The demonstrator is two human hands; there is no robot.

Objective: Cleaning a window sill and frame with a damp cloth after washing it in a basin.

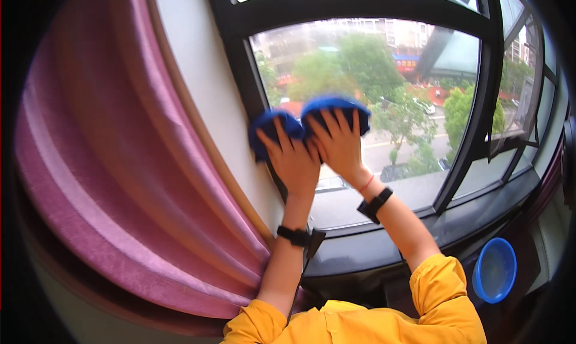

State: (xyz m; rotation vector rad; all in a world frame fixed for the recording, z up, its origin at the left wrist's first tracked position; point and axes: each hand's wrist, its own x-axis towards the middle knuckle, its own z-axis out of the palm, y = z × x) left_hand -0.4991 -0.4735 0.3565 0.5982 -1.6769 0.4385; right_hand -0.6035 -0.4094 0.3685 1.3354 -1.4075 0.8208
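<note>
Both of my hands press blue cloths toward a window pane (405, 101) in a dark frame. My left hand (292, 162) lies with spread fingers on a blue cloth (258, 139) at the pane's left edge, partly over the frame. Close beside it, my right hand (339, 148) is flat on another blue bunch of cloth (335, 103), its fingers spread too. The two bunches touch; whether they are one cloth or two I cannot tell. Each wrist has a black strap.
A pink curtain (148, 200) hangs at the left beside a pale wall (198, 56). Below the pane runs a dark windowsill (351, 254). A blue basin (495, 269) holding cloudy liquid stands at the lower right. Further right, an outward-opened window sash (517, 87) shows.
</note>
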